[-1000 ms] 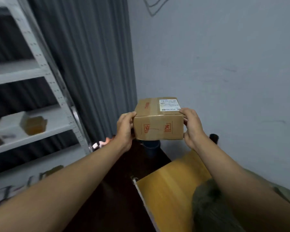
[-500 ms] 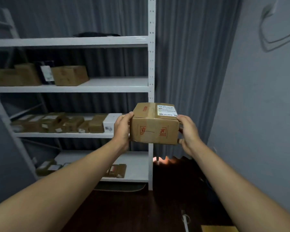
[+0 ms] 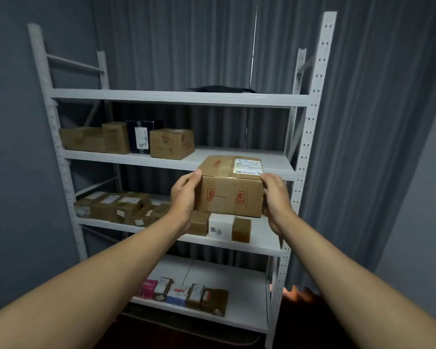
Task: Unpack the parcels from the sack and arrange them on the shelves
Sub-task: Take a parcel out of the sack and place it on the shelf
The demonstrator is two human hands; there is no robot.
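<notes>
Since the earlier frame the view has swung left, so that the white shelving unit point(image 3: 310, 102) now fills the scene, and the cardboard parcel point(image 3: 230, 191) has been carried from beside the right upright to in front of the middle shelves. The parcel is held in the air, clear of every shelf, with a white address label point(image 3: 248, 167) on its top face and red handling marks on its near face. The left hand point(image 3: 184, 197) grips the parcel's left end, thumb on the top edge; the right hand point(image 3: 275, 197) grips its right end, fingers curled round the far side.

Second shelf from the top: brown cartons point(image 3: 171, 143) and a dark box with a white label point(image 3: 141, 137), grouped at the left. Third shelf: a row of flat labelled parcels point(image 3: 116, 206) at the left, and, below the held parcel, a small white box point(image 3: 220, 227) between two small brown boxes. Lowest shelf: a line of small packets point(image 3: 184, 293) near its front edge. A dark flat item point(image 3: 219, 88) lies on the top shelf. Grey curtains point(image 3: 363, 147) hang behind and to the right.
</notes>
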